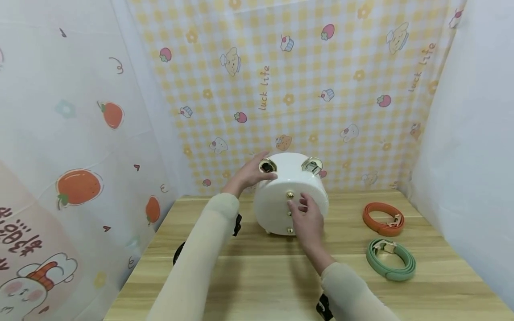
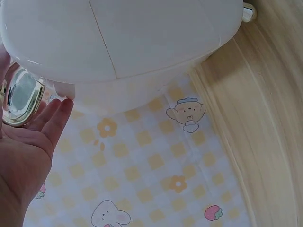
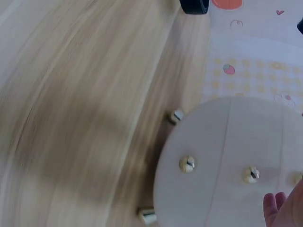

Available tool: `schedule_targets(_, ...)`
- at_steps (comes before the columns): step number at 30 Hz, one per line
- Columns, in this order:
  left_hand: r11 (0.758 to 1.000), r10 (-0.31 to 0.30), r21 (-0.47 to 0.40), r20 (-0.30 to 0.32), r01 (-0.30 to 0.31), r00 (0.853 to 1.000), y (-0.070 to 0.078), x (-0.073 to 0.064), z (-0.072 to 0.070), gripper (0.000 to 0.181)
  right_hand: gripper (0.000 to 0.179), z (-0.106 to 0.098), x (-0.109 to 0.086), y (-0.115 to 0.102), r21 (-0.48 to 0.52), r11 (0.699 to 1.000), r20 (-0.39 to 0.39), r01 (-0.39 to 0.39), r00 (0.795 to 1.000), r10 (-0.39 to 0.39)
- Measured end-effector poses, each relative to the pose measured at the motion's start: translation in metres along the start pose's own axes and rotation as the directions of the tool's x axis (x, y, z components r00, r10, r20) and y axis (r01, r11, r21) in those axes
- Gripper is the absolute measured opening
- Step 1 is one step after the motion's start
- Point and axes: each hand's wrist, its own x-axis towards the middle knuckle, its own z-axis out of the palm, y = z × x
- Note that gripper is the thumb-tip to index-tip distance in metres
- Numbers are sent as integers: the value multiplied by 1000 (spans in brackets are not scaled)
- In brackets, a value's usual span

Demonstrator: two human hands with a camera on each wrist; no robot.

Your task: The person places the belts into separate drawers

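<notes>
Nearest, the sleeves (image 1: 201, 263) reach in over the table (image 1: 269, 281), with a black fitting (image 1: 324, 307) beside the right one. To the right lies the green belt (image 1: 395, 274), coiled, its gold buckle (image 1: 386, 246) inside the loop. Beyond it, well apart from the box, the orange belt (image 1: 381, 229) is coiled too.

The right hand (image 1: 308, 225) is at the front of the box (image 1: 271, 209), its fingers loosely bent and a gap left between thumb and index finger; the thumb is just below the top knob (image 1: 290, 195), pinching nothing. The box is white and rounded, upright on gold feet (image 3: 147, 216) at the far middle of the table. Its front has 3 gold knobs in a column and 2 seams.

The left hand (image 1: 250, 173) is spread around the left of 2 gold rings (image 1: 267, 166) on top, thumb along the front edge, other fingertips touching the box behind. The right ring tilts outward. Farthest, the yellow checked curtain (image 1: 297, 71) hangs behind the box, printed with strawberries and cupcakes.
</notes>
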Motion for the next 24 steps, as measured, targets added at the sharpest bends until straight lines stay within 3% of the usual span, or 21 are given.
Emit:
schedule_targets(12, 1000, -5, -6, 30, 5, 1000, 2, 0, 1, 80, 46, 29, 3, 4, 52, 999, -145, -1, 989, 8)
schedule_targets(20, 1000, -11, -22, 24, 12, 1000, 0, 1, 2, 80, 40, 41, 7, 2, 10, 1000, -306, 3, 952, 0)
schedule_targets(24, 1000, -20, -21, 24, 20, 1000, 0, 0, 2, 79, 38, 45, 8, 1, -28, 1000, -347, -4, 938, -6)
